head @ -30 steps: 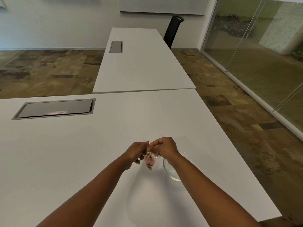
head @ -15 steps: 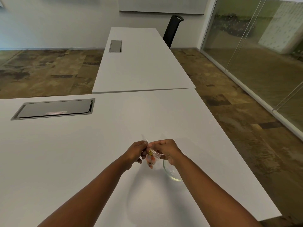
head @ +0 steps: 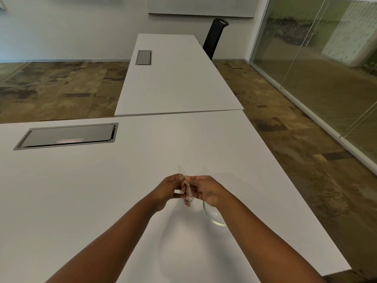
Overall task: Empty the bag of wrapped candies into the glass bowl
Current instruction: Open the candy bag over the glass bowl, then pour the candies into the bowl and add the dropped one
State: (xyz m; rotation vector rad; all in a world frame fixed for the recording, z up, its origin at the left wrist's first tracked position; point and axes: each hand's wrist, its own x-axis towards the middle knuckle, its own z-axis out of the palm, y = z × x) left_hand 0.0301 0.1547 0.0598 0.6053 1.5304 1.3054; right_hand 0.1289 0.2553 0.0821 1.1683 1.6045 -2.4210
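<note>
**Bag in both hands, bowl holds no visible candy**

Progress: pouring not begun, as far as can be judged. Bag [head: 187, 192], small and clear, is held upright low in the centre of the frame, above the white counter [head: 85, 197]. Left hand [head: 169, 189] and right hand [head: 206, 190] meet at its top edge, fingers closed narrow on the plastic, which suggests the opening step. Whether the seal is already parted cannot be told.

Containers: reddish wrapped candies sit bunched in the bag's lower part; count not legible. Glass bowl [head: 214, 218] stands on the counter just right of the bag, partly hidden under the right wrist. Its visible portion shows nothing inside.

Left to do: finish opening, bring the bag over the bowl, tip out the contents.
</note>
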